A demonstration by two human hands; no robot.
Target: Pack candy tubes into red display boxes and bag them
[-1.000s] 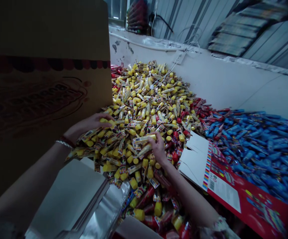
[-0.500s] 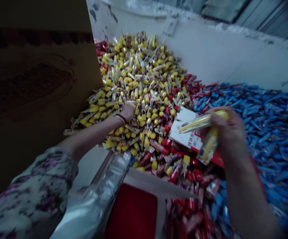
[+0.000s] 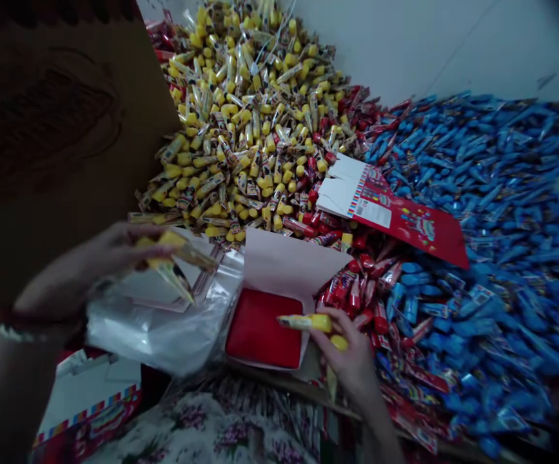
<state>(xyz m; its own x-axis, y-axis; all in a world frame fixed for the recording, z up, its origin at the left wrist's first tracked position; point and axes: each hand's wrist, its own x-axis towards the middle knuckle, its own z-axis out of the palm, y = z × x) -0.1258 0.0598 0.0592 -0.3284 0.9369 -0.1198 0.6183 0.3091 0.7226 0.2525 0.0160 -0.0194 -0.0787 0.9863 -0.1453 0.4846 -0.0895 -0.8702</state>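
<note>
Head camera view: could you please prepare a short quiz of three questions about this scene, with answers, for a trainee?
1. On which side of the picture does the large heap of slim blue wrapped sticks lie?

2. True or false: the left grip and the right grip both hold slim yellow-capped sticks.

3. Which colour is the square inner surface of the open, white-flapped cardboard box?
a) blue
b) red
c) yellow

Key: 1. The right side. 2. True. 3. b.
</note>
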